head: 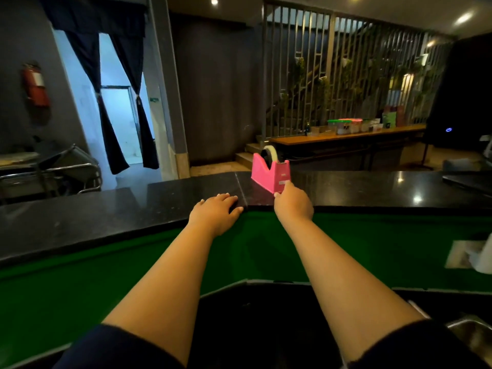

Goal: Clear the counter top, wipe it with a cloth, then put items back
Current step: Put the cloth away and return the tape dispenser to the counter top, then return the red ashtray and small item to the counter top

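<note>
A pink tape dispenser (269,171) with a roll of pale tape stands on the black polished counter top (133,206), near its middle. My right hand (292,203) reaches to the dispenser's near right corner, fingers closed around its end. My left hand (217,211) lies flat on the counter's front edge, palm down, fingers spread, holding nothing, a hand's width left of the dispenser. No cloth is in view.
Below the counter runs a lower green surface (106,267). A dark flat object (468,182) lies on the counter at far right, and a white item (479,257) sits at the right edge. A wooden bench with containers (346,129) stands beyond.
</note>
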The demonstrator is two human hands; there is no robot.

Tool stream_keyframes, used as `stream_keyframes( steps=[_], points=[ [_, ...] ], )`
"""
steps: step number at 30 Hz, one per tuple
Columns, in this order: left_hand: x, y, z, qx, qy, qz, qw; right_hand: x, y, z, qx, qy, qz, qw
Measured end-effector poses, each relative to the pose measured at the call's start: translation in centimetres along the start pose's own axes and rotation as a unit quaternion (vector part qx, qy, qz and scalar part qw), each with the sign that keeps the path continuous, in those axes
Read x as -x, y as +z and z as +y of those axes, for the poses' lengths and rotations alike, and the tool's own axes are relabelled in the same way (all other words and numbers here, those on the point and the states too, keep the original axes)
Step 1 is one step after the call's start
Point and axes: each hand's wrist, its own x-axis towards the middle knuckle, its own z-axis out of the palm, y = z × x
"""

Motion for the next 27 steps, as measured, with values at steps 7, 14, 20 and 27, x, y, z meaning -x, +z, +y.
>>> stream_keyframes(
  steps=[7,14,20,27],
  points=[
    [16.1,0.8,-6.8,0.046,0.015,0.130,0.990,14.0,2.8,-1.6,-0.103,-0.112,-0.089,0.984],
    [37.5,3.8,-15.2,0.042,-0.063,0.154,0.985,34.6,7.7,-3.6,-0.154,-0.168,-0.200,0.953],
    [55.6,6.3,-21.9,0.026,-0.155,0.119,0.980,51.7,12.6,-5.5,-0.150,-0.233,-0.301,0.912],
    [70.4,8.2,-26.1,0.046,-0.274,0.087,0.957,65.1,16.1,-8.6,-0.165,-0.287,-0.394,0.857]
  ],
)
